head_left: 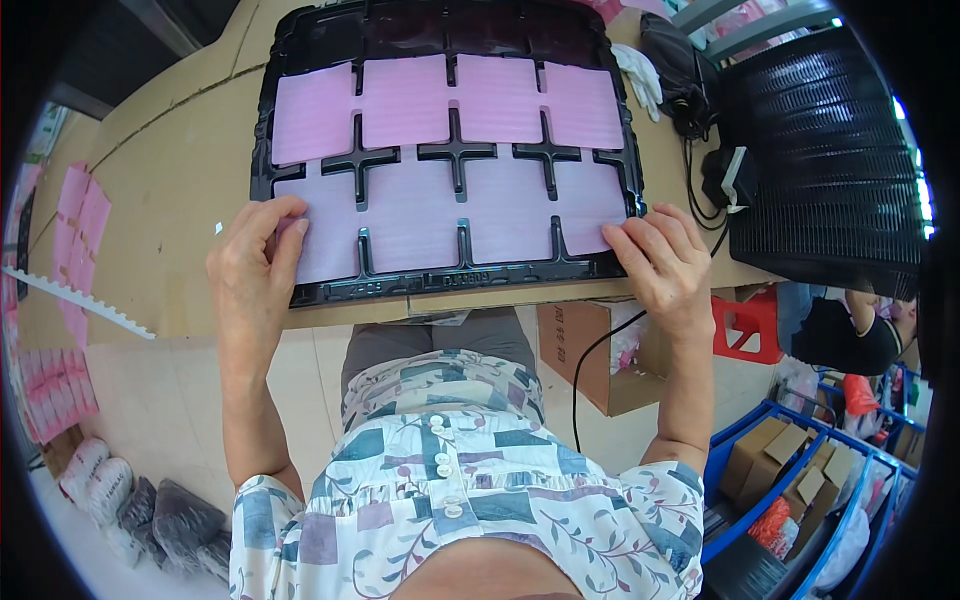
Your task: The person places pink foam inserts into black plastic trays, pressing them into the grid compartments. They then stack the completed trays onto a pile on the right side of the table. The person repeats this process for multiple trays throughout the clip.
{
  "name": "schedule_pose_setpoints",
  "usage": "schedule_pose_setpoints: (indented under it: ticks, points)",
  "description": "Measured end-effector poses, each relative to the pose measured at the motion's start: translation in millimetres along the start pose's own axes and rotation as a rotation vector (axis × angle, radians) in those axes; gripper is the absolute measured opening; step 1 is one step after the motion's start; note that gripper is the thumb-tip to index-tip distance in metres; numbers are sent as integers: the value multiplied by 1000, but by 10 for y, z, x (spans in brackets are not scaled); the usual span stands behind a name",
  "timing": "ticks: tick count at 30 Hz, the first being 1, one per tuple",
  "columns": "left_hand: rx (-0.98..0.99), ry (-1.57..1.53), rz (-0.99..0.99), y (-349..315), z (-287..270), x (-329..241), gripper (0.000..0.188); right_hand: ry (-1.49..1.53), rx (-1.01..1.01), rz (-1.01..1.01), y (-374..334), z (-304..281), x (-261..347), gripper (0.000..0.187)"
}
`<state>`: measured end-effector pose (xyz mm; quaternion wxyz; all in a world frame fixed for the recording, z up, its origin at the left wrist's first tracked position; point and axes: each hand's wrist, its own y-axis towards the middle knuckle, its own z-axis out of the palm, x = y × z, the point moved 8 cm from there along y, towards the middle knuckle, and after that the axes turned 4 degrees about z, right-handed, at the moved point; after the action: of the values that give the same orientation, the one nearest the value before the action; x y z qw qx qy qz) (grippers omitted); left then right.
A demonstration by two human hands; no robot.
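Note:
A black plastic tray (440,284) with raised cross-shaped dividers lies in front of me on the cardboard-covered table. One pink foam sheet (405,115) with slots cut in it spans the tray's second row of compartments. Nearer to me, another pink foam sheet (412,225) lies over the front row, its slots around the dividers. My left hand (258,245) is closed on this near sheet's left edge, thumb and fingers pinched. At its right edge, my right hand (665,262) pinches the same sheet. The tray's farthest row shows bare black plastic.
Tall stacked black trays (820,160) stand at the right, beside a black cable and a white glove (638,78). On the left lie pink foam strips (80,235) and a white toothed strip (80,300). Below the table are a cardboard box (600,355) and a red stool (745,325).

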<state>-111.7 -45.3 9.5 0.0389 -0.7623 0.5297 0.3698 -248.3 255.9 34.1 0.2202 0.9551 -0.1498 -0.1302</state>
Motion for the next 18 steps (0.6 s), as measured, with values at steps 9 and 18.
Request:
schedule_pose_setpoints:
  ticks: [9, 18]
  points:
    - [-23, -18, -4, -15, 17, 34, 14, -51, -78, 10, -28, -66, -28, 27]
    - [-15, 10, 13, -11, 21, -18, 13, 0, 3, 34, 0, 13, -52, 26]
